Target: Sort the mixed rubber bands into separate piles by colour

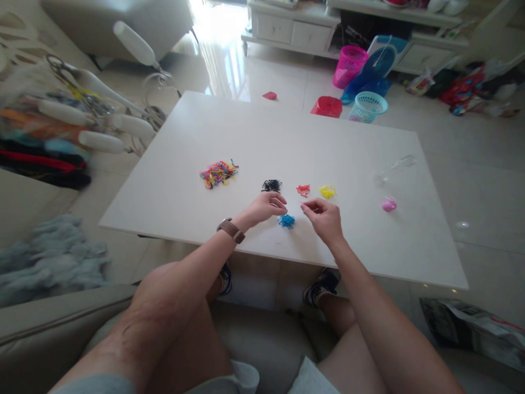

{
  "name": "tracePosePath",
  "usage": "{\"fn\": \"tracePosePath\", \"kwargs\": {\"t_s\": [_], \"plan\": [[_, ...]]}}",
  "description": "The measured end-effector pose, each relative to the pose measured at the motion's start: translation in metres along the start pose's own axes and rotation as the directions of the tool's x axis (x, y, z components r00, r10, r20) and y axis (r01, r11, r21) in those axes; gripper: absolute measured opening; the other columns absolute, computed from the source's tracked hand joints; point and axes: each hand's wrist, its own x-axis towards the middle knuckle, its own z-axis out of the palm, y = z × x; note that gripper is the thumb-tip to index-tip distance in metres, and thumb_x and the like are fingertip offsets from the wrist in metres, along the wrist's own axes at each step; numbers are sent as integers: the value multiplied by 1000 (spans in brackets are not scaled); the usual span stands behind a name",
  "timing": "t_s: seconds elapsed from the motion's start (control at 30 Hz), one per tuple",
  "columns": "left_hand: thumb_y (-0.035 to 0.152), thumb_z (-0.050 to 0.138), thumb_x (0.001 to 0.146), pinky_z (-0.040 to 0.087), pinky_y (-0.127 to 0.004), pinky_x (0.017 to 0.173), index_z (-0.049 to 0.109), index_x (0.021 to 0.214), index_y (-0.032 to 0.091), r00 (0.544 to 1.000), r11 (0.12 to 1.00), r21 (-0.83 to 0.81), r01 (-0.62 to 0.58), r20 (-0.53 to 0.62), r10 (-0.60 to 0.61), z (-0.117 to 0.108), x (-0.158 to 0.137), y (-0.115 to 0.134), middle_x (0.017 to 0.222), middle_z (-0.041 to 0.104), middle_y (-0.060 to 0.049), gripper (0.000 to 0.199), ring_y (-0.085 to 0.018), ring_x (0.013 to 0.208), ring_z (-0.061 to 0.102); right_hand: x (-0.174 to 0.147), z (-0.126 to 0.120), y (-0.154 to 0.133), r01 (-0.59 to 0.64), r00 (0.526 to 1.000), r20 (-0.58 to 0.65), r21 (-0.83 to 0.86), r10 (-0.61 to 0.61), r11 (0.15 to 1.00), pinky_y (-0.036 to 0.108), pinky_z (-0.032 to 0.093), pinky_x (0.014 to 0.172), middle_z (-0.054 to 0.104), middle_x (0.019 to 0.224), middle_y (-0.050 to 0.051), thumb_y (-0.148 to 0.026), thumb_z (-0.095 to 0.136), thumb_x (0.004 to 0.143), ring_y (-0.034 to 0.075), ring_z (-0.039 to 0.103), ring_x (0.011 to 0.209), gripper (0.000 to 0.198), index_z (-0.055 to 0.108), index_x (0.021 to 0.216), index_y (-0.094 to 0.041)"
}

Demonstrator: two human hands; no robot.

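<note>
My left hand (268, 207), with a brown-strapped watch on the wrist, hovers between a pile of small black rubber-band-like pieces (271, 185) and a blue pile (287, 221). Its fingers are loosely curved, apart at the tips, and I see nothing held in them. Thumb and forefinger of my right hand (324, 216) are pinched together at a tiny pale or pinkish bit, too small to name. Just beyond that hand lie a red pile (303, 190) and a yellow pile (327, 191). A larger mixed-colour heap (219, 174) sits farther left on the white table (254, 131).
On the table's right are a pink ball-like item (389, 204) and a clear plastic object (394, 171). A white lamp-like fixture (102, 117) stands at the left edge. Beyond the far edge are a red stool (327, 106), a light-blue basket (368, 107) and a pink basket (350, 65).
</note>
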Motion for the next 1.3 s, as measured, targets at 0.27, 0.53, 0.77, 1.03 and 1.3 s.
{"fn": "tracePosePath", "kwargs": {"t_s": [0.27, 0.53, 0.77, 1.03, 1.3], "plan": [[9, 74, 67, 48, -26, 66, 65, 76, 16, 977, 897, 429, -110, -120, 177, -3, 3, -13, 71, 67, -3, 15, -15, 70, 63, 9, -16, 7, -74, 986, -151, -42, 67, 996, 31, 52, 61, 73, 74, 5, -40, 71, 79, 19, 66, 64, 22, 75, 79, -19], [8, 70, 68, 48, -27, 67, 66, 75, 17, 972, 833, 546, -91, -135, 194, -1, 0, -14, 72, 68, -3, 12, -16, 69, 63, 12, -20, 8, -87, 982, -173, -95, 69, 992, 32, 52, 64, 72, 72, 5, -39, 70, 79, 19, 65, 64, 20, 75, 77, -19], [5, 69, 70, 48, -25, 66, 65, 76, 16, 975, 828, 553, -93, -119, 189, 0, 1, -16, 72, 69, -3, 13, -15, 70, 65, 17, -34, 13, -132, 981, -165, -196, 100, 972, 32, 50, 65, 73, 71, 5, -38, 70, 75, 19, 64, 64, 20, 75, 75, -18], [6, 68, 74, 49, -25, 67, 67, 79, 16, 978, 780, 622, -66, -115, 175, 1, 1, -15, 75, 71, -3, 11, -15, 72, 66, 21, -62, 27, -189, 974, 7, -523, 225, 831, 29, 46, 67, 76, 76, 3, -33, 68, 75, 19, 66, 70, 16, 78, 77, -22], [9, 68, 75, 50, -26, 70, 69, 78, 16, 973, 729, 680, -81, -105, 206, -1, 2, -15, 85, 73, -6, 7, -16, 76, 66, 20, -75, 39, -201, 894, 182, -655, 410, 728, 27, 45, 65, 76, 75, 4, -27, 70, 72, 19, 68, 76, 10, 79, 75, -22]]}}
